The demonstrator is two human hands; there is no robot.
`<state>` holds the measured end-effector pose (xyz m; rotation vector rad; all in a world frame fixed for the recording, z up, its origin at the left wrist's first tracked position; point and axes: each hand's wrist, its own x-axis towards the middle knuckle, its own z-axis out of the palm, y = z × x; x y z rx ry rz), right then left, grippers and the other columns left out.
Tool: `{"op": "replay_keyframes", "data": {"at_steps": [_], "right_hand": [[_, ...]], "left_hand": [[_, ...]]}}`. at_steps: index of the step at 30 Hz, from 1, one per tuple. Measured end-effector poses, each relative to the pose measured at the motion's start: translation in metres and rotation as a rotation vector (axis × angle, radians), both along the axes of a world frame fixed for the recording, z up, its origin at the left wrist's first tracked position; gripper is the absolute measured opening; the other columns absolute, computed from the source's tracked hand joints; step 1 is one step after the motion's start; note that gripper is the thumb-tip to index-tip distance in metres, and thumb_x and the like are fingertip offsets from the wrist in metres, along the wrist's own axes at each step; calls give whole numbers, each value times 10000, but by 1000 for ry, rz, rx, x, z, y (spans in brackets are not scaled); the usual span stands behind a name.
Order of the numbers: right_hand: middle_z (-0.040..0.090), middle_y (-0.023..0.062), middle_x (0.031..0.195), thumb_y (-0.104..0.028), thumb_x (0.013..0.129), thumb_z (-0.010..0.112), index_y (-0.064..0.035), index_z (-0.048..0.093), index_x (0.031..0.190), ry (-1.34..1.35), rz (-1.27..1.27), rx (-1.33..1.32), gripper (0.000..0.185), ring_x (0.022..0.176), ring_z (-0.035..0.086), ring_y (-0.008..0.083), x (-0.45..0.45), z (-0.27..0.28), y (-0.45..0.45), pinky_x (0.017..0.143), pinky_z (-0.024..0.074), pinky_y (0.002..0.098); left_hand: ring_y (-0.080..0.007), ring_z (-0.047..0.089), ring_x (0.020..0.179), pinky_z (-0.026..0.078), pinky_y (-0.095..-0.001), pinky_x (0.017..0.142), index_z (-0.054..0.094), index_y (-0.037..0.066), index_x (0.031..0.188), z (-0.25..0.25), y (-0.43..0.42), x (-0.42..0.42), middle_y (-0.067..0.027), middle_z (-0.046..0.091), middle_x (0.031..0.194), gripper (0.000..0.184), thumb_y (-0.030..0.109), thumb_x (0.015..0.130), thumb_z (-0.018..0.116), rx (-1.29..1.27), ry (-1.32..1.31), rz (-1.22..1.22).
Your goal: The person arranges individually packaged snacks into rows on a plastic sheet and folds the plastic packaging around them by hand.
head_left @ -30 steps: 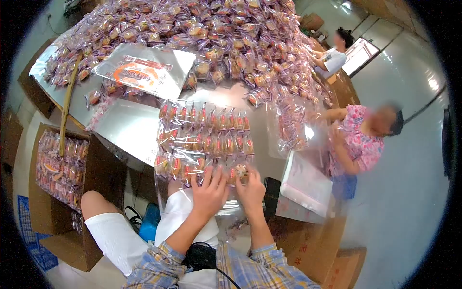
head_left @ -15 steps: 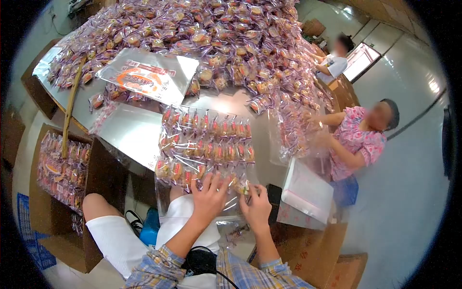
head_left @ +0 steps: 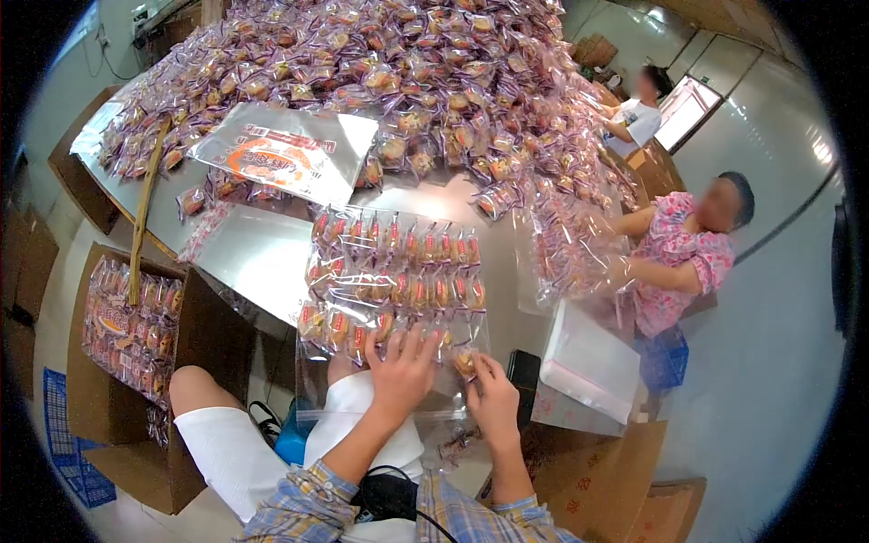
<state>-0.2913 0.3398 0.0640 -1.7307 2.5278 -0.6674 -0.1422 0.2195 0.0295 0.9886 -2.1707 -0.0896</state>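
A large clear plastic bag lies in front of me at the table's edge, with wrapped pastries standing in three rows inside it. My left hand rests palm down over the nearest row, its fingers stretched out across the wrappers. At the right end of that row, my right hand pinches a single wrapped pastry between thumb and fingers. Whether this pastry is under the bag's film or above it, I cannot tell. The left fingers partly cover the middle of the near row.
A big heap of wrapped pastries covers the far table. A printed bag lies before it. At left stands a carton with packed bags and a wooden strip. Right are a phone, flat bags and a co-worker.
The camera view has shifted slightly. The pastry in my right hand now shows more clearly at the row's end. The co-worker's hands have moved at their bag.
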Motion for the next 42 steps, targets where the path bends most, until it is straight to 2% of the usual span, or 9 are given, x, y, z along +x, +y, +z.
{"op": "replay_keyframes", "data": {"at_steps": [5, 9, 12, 16, 21, 27, 31, 34, 42], "right_hand": [[765, 178, 909, -241, 982, 729, -78, 695, 1337, -64, -227, -271, 392, 792, 755, 351, 14, -12, -10, 682, 587, 395], [752, 236, 956, -251, 977, 724, -24, 646, 1395, -99, -212, -238, 482, 804, 751, 381, 25, -18, -32, 676, 585, 427], [717, 256, 837, -206, 966, 724, 31, 705, 1289, -108, -214, -153, 401, 725, 723, 374, 22, -33, -40, 669, 562, 415], [756, 250, 977, -260, 987, 669, -53, 605, 1451, -148, -207, -163, 513, 781, 736, 442, 6, -48, -29, 722, 596, 484], [678, 173, 1351, -131, 937, 694, -166, 600, 1464, 39, -105, -273, 536, 958, 755, 355, 22, -27, -45, 739, 625, 425], [667, 182, 1387, -141, 937, 709, -186, 570, 1501, 6, -165, -305, 583, 1030, 752, 352, 11, -40, -46, 769, 627, 406], [619, 193, 1454, -174, 927, 725, -187, 510, 1550, -42, -260, -159, 660, 1065, 739, 387, 19, -37, -48, 772, 626, 421], [554, 195, 1529, -211, 921, 738, -220, 461, 1585, -46, -145, -316, 719, 1054, 737, 408, 22, -33, -45, 746, 628, 439], [561, 129, 1539, -306, 920, 772, -232, 654, 1432, 118, -108, -306, 530, 1032, 758, 338, 10, -53, -47, 714, 628, 403]], "left_hand": [[-252, 574, 1231, 239, -640, 1177, 727, 236, 1269, -9, 1, 0, -40, 654, 1330, 485, 285, 790, 784, -16, -22, 4], [-251, 566, 1263, 255, -641, 1166, 715, 234, 1285, -10, 2, -3, -58, 643, 1356, 488, 303, 805, 770, -19, -34, 8], [-261, 562, 1282, 250, -642, 1165, 705, 228, 1301, -5, -1, -2, -72, 634, 1378, 502, 311, 810, 769, 12, -70, 10], [-309, 550, 1315, 243, -648, 1157, 698, 216, 1329, 10, -2, 5, -143, 599, 1454, 526, 334, 823, 782, 77, -137, -44], [-342, 509, 1412, 232, -651, 1189, 686, 202, 1356, 22, -5, 6, -147, 573, 1507, 491, 300, 877, 734, 93, -224, -73], [-324, 617, 1301, 397, -532, 1128, 690, 132, 1352, -2, -21, 8, -77, 672, 1412, 478, 263, 892, 704, -115, -218, -84], [-339, 627, 1285, 357, -555, 1175, 679, 74, 1356, -15, -19, -2, -114, 675, 1399, 517, 298, 893, 732, -110, -172, -41], [-356, 593, 1327, 320, -572, 1209, 664, 48, 1369, 1, -16, 4, -138, 670, 1395, 557, 323, 893, 750, -9, -152, -97], [-336, 577, 1362, 360, -557, 1172, 676, 61, 1338, 15, -18, 38, -133, 680, 1376, 460, 263, 928, 722, 27, -221, -35]]}}
